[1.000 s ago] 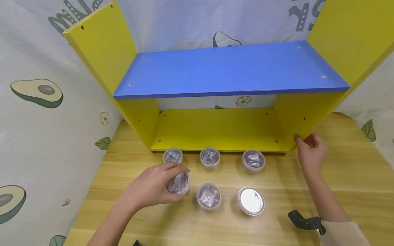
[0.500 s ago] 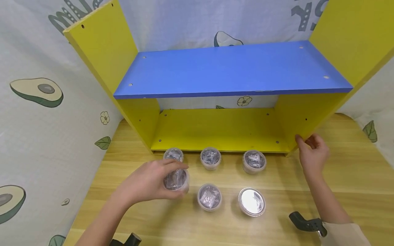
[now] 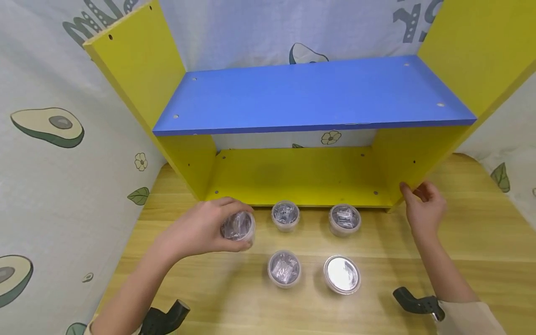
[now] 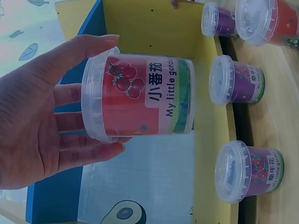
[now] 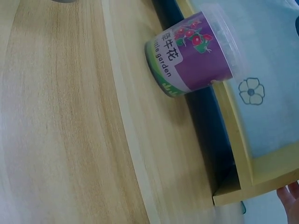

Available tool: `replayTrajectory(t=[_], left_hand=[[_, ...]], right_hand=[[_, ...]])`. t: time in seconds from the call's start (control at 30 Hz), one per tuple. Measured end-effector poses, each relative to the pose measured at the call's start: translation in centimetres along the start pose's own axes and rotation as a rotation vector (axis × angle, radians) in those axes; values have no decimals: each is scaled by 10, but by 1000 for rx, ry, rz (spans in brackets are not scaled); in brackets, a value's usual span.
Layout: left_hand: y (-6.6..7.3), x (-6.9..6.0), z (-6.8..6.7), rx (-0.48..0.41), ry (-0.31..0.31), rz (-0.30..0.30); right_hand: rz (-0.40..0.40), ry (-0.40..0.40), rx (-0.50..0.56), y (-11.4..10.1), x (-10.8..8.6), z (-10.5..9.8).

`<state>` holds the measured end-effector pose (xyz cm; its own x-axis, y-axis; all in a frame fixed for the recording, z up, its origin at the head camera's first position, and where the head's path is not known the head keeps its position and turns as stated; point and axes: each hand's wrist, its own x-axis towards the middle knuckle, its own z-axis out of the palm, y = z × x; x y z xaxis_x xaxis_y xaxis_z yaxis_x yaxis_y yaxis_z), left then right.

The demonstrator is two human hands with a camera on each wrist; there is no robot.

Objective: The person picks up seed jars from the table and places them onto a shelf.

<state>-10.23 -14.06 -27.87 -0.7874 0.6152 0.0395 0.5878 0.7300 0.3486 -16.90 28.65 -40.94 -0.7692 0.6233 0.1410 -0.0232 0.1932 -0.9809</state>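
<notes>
My left hand (image 3: 201,230) grips a clear-lidded plastic cup (image 3: 237,226) by its lid end, thumb on one side and fingers on the other. In the left wrist view this cup (image 4: 149,95) has a red label with small tomatoes and "My little garden". It is raised off the table, just before the front left of a yellow and blue shelf unit (image 3: 310,95). My right hand (image 3: 425,209) pinches the front edge of the unit's right side panel (image 3: 412,160). Only its fingertips (image 5: 292,196) show in the right wrist view.
Purple-labelled cups (image 4: 268,170) stand in a row along the unit's front; the head view hides the left one behind my left hand. Nearer me are another cup (image 3: 284,269) and one with a shiny lid (image 3: 342,274). The wooden table (image 3: 234,307) extends around them.
My left hand has lifted the red-labelled cup from the front row and carried it forward toward the shelf unit, now covering the back left cup. My right hand has stayed on the side panel.
</notes>
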Motion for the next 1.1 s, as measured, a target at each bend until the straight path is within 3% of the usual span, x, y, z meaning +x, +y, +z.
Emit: replayTrajectory(t=[0.37,0.6,0.87,1.1], left_hand=[[1,7,-21,-4,2,-31],[1,14,-38,46,15,-23],[2,17,-49,53,9,1],[4,20,-75,74,-28,16]], right_hand=[[11,14,37,1,1,-1],[13,0,28,3,2,-1],[5,-4,19,1,1,0],[28,-5,30,3,3,-1]])
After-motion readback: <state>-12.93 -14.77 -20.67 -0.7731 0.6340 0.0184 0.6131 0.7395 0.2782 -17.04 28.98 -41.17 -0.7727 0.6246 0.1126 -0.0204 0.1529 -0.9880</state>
